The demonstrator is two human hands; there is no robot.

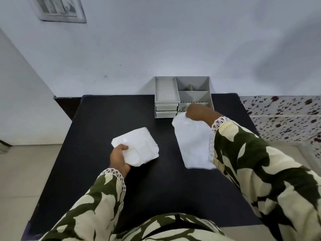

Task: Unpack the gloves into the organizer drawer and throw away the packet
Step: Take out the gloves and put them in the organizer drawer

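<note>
Patterned sleeves (pixel 97 197) filled the near edge, both arms out over the black counter (pixel 97 122). Left hand (pixel 119 158) was clamped on the near corner of a folded white stack of gloves (pixel 139 146), thumb on top, the stack lying on the counter. Across to the right hand (pixel 199 111), raised and blurred, fingers pinched on the top of a clear plastic packet (pixel 192 145) that hung down toward the counter. Beyond that hand stood the grey organizer (pixel 166 91) against the wall, its two small drawers (pixel 166 110) pushed in on the left, open compartments on top.
</note>
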